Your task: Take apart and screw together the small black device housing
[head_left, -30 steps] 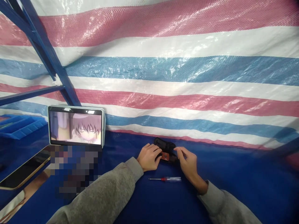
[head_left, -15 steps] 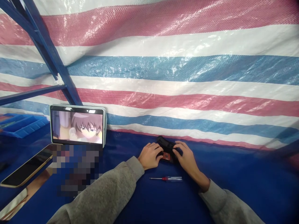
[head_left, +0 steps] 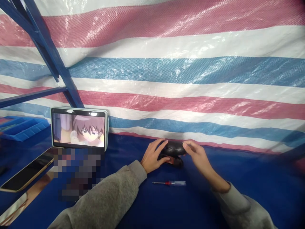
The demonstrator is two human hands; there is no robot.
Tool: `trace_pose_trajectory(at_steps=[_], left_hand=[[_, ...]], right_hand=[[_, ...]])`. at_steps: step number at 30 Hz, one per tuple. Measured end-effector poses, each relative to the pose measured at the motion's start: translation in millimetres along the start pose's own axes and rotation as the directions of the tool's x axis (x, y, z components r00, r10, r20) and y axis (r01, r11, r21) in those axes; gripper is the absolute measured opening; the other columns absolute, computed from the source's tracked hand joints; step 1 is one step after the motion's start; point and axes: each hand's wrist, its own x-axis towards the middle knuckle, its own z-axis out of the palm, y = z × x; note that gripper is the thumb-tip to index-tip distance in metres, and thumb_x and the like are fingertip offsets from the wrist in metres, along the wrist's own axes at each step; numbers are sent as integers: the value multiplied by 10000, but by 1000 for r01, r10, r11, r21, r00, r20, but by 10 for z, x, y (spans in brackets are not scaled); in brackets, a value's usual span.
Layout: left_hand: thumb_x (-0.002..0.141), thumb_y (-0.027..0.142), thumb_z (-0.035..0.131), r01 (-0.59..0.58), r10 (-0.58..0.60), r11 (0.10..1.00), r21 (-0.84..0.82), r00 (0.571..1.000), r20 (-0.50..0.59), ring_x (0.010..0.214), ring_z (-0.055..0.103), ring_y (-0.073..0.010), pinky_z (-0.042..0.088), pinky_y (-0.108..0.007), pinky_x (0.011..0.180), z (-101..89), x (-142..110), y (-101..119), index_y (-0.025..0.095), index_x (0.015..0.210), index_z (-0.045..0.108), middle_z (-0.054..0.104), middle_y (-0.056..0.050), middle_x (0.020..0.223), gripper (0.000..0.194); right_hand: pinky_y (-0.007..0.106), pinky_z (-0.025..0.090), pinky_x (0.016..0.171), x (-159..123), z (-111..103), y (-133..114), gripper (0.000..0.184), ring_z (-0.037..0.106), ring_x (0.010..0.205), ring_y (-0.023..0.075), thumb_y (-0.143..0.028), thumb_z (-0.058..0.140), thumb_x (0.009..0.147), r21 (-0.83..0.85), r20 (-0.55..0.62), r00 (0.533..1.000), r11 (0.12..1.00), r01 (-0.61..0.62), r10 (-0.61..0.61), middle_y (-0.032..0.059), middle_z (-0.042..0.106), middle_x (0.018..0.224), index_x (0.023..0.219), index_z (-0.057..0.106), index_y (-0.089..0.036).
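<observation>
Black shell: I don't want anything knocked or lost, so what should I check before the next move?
1. Right hand on the shell: ok, fingertips at its right end.
2. Left hand at the shell: ok, fingers by its left end.
3. Board fully in sight: not ok, partly covered.
4. Screwdriver clear of both hands: ok, lying nearer the camera.
5. Shell's underside: cannot tell, hidden.

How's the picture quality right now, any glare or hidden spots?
Head view: glare streaks the striped sheet; head view: bright reflections along the top of the tablet; head view: coarse pixel blocks hide a patch beside the phone; head view: the black shell shows little detail.
</observation>
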Motion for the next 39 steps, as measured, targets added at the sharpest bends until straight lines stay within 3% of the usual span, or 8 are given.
trace_pose_trajectory(at_steps=[3, 6, 8, 11, 15, 18, 22, 39], left_hand=[[931, 430, 536, -3, 3, 1000, -22, 1000, -25, 1243, 480, -262, 414, -416, 1017, -3, 5, -7, 256, 1419, 363, 492, -112, 1356, 546], [923, 418, 556, -3, 1, 999, -48, 1000, -31, 1226, 490, -256, 416, -401, 1005, -11, 5, -4, 249, 1389, 414, 512, -106, 1336, 515], [915, 411, 571, 1, -2, 998, -65, 1000, -18, 1206, 503, -254, 413, -400, 1003, -16, -1, 0, 246, 1379, 431, 521, -101, 1329, 512], [904, 414, 584, 3, -2, 996, -90, 1000, 13, 1190, 511, -250, 402, -401, 1012, -25, -8, 7, 257, 1370, 448, 525, -90, 1324, 510], [829, 500, 654, 91, -68, 985, -149, 986, 149, 1277, 432, -283, 355, -438, 1060, -39, 13, 8, 277, 1425, 365, 440, -99, 1408, 699], [714, 519, 755, 173, -113, 965, -195, 953, 281, 1319, 376, -325, 324, -483, 1079, -35, 44, -4, 276, 1487, 220, 385, -114, 1455, 971], [717, 420, 772, 244, -152, 946, -215, 916, 371, 1278, 422, -327, 303, -506, 1082, -13, 65, -23, 286, 1499, 161, 452, -96, 1414, 1000], [648, 369, 816, 281, -195, 944, -172, 897, 398, 1182, 497, -301, 338, -471, 1045, 10, 67, -17, 304, 1477, 210, 562, -66, 1233, 1029]], right_hand=[[281, 472, 630, -2, -3, -9, 369, 610, 638, 165, -534, 554, 852, 18, 42, 999, 999, -34, 34, 24, 664, 671, 815, 606, -171], [338, 516, 732, -3, -25, 23, 383, 651, 773, 207, -535, 520, 867, -177, 22, 998, 982, 68, -66, 67, 703, 833, 899, 639, -172], [393, 496, 897, -12, -42, 45, 400, 631, 1006, 246, -512, 560, 850, -382, 123, 967, 889, 254, -223, 96, 672, 1116, 1090, 636, -202], [423, 426, 1029, -31, -57, 71, 505, 526, 1210, 262, -460, 610, 836, -545, 373, 859, 667, 508, -351, 88, 546, 1343, 1296, 544, -265], [438, 446, 1011, -34, -78, 102, 464, 550, 1173, 258, -403, 551, 888, -630, 429, 828, 538, 561, -361, 96, 566, 1303, 1329, 516, -263], [420, 473, 983, -29, -81, 132, 497, 565, 1148, 248, -388, 514, 908, -629, 450, 838, 556, 544, -310, 108, 543, 1313, 1381, 452, -250], [402, 508, 935, -39, -37, 205, 507, 592, 1105, 234, -376, 458, 935, -615, 503, 835, 586, 527, -223, 120, 507, 1324, 1420, 392, -246], [417, 497, 954, -30, -9, 358, 476, 565, 1139, 240, -329, 460, 930, -565, 600, 781, 599, 567, -173, 114, 462, 1341, 1402, 421, -277]])
